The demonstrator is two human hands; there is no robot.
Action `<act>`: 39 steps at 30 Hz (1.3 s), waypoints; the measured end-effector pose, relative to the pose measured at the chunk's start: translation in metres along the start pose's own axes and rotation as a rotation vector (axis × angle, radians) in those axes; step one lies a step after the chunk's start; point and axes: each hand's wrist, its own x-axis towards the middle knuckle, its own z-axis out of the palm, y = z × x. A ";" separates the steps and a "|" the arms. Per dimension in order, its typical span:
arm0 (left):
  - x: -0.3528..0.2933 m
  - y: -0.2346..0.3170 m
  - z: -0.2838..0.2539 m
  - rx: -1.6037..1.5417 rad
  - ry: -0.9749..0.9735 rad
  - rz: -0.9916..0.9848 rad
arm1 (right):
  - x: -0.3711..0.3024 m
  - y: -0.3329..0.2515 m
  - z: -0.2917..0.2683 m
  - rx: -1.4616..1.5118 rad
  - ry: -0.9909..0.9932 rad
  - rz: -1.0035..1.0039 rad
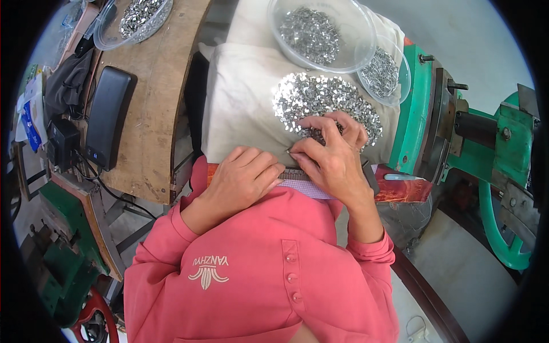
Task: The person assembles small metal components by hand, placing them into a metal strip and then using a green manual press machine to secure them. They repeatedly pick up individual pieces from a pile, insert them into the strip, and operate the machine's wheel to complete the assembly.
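Observation:
A pile of small shiny metal pieces (pixel 326 100) lies on a pale cloth in front of me. My right hand (pixel 334 157) is over the pile's near edge, thumb and forefinger pinched on a tiny metal piece (pixel 289 151); its other fingers curl above the pile. Close to my body lies a narrow dark metal strip (pixel 297 174) with a row of fine divisions. My left hand (pixel 243 176) rests at its left end, fingers curled and pressed together. Whatever that hand may hold is hidden under the fingers.
Behind the pile stand a large clear tub (pixel 311 40) of metal bits and a smaller clear tub (pixel 383 71) of thin pins. A green machine (pixel 414 114) borders the cloth on the right. Left, a wooden table (pixel 154 86) carries a black power bank (pixel 110 117) and another tub (pixel 137 23).

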 end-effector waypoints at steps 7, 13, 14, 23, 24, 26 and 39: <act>0.000 0.000 0.000 -0.017 -0.010 0.003 | -0.004 -0.002 0.003 0.014 0.051 -0.004; -0.004 0.003 0.004 -0.020 0.013 -0.006 | -0.011 0.003 -0.005 -0.051 0.085 0.036; -0.004 0.003 0.004 -0.025 0.017 -0.005 | -0.011 0.002 -0.006 -0.047 0.091 0.025; -0.006 0.004 0.002 -0.057 0.049 -0.030 | 0.000 0.001 -0.001 -0.063 0.023 -0.105; -0.006 0.004 0.002 -0.062 0.065 -0.035 | -0.001 0.001 -0.001 -0.062 0.026 -0.084; -0.005 0.006 0.003 -0.061 0.107 -0.024 | -0.002 -0.001 -0.004 -0.059 0.032 -0.034; 0.001 0.008 0.008 -0.037 0.115 0.039 | -0.063 -0.015 0.007 -0.010 0.213 0.130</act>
